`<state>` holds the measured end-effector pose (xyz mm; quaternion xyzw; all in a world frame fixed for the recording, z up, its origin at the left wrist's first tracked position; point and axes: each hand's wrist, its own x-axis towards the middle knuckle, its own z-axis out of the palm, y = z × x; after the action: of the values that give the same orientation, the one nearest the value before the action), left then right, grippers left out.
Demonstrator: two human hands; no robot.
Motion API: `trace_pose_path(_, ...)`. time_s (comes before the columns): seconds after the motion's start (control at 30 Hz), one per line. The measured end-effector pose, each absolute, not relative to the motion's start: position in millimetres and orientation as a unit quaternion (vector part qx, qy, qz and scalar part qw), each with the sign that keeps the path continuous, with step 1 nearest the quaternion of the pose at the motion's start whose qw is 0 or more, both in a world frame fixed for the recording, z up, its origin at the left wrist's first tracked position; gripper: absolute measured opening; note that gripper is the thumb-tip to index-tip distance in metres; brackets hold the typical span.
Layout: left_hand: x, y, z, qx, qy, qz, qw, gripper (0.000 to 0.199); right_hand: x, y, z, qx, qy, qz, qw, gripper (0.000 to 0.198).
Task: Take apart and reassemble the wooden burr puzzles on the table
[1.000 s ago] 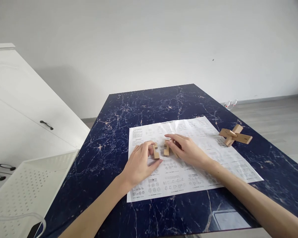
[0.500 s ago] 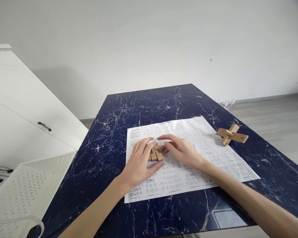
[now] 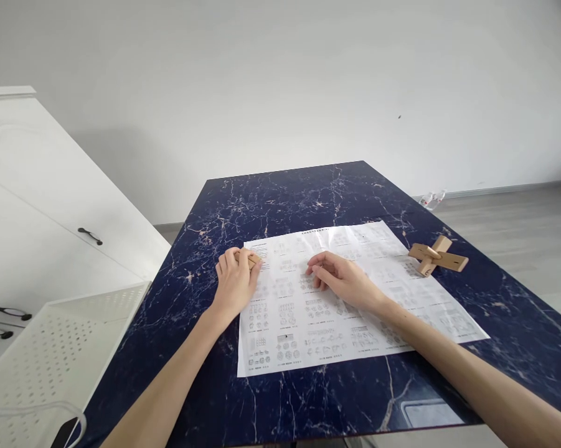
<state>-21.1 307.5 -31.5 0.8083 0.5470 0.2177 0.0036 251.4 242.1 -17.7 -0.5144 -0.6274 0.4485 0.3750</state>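
My left hand [image 3: 236, 280] is wrapped over light-brown wooden puzzle blocks [image 3: 251, 257] at the upper left edge of a printed paper sheet [image 3: 373, 342]. Only a small part of the blocks shows past the fingers; how many it covers I cannot make out. My right hand [image 3: 339, 277] rests over the middle of the sheet with loosely bent fingers and nothing visible in them. To its right, a cross-shaped wooden puzzle [image 3: 438, 256], made of interlocked pieces, lies partly on the sheet's right edge.
The sheet lies on a dark blue marbled table [image 3: 280, 199]. On the left stand a white cabinet [image 3: 42, 180] and a white perforated rack [image 3: 47, 348] with a pale cable [image 3: 32, 409]. A clear plastic item [image 3: 433, 200] is beyond the table's right edge.
My left hand has moved left and away with the wooden blocks, from the sheet's middle to its upper left edge. My right hand has stayed nearly in place, its fingers a little more curled.
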Motion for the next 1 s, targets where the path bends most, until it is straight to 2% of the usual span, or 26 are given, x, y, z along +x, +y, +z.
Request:
trace_pose_path(0.13,-31,319,-34,0.79,0.575,0.214,-0.004,0.03,253,242,-19,-0.514,-0.635,0.444,0.368,0.019)
trace_pose_path(0.27,-32,319,-32,0.79,0.554,0.26,0.039,0.058,254,243,-20,-0.502,-0.638,0.447,0.375,0.02)
trace_pose_path(0.33,-31,317,-27,0.781,0.54,0.309,0.053,0.064,254,243,-21,-0.496,-0.636,0.449,0.384,0.02)
trace_pose_path(0.43,-27,311,-17,0.758,0.521,0.39,0.045,0.042,254,243,-22,-0.489,-0.632,0.446,0.404,0.023)
trace_pose_path(0.53,-20,302,-6,0.774,0.474,0.416,0.05,0.017,255,244,-26,-0.487,-0.633,0.438,0.413,0.024)
trace_pose_path(0.63,-14,291,-1,0.824,0.406,0.385,0.086,0.012,257,244,-25,-0.488,-0.659,0.416,0.394,0.024)
trace_pose_path(0.73,-11,285,-1,0.865,0.367,0.322,0.111,0.016,266,239,-15,-0.522,-0.704,0.315,0.363,0.024)
trace_pose_path(0.83,-11,283,-3,0.885,0.356,0.278,0.115,0.021,290,226,1,-0.586,-0.728,0.107,0.34,0.027)
trace_pose_path(0.93,-11,282,-4,0.894,0.341,0.268,0.109,0.023,330,208,9,-0.656,-0.685,-0.086,0.304,0.034)
trace_pose_path(1.0,-10,281,-3,0.898,0.332,0.268,0.108,0.023,359,196,7,-0.716,-0.629,-0.133,0.27,0.044)
